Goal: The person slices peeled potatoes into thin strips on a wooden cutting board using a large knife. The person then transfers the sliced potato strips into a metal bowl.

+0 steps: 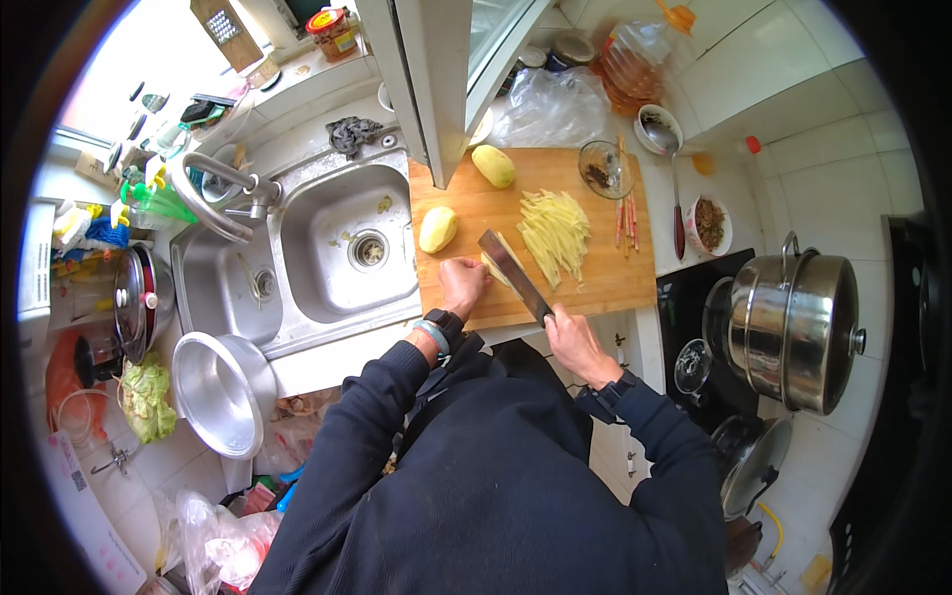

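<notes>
My right hand (579, 343) grips the handle of a cleaver (515, 277), whose broad blade slants up and left over the wooden cutting board (610, 286). Under and beside the blade lies a pale yellow piece of potato (494, 271), partly hidden by it. With bent fingers, my left hand (462, 286) holds the near left end of that piece. A heap of potato shreds (554, 234) lies right of the blade. Two whole peeled potatoes rest on the board: one potato (438, 230) just beyond my left hand, another potato (493, 166) at the back.
A double steel sink (346, 230) adjoins the board's left side. An open window frame (424, 82) juts over its back edge. A glass bowl (604, 169) sits at the board's back right. Beyond the right edge are a ladle (677, 208) and a steel steamer pot (796, 331).
</notes>
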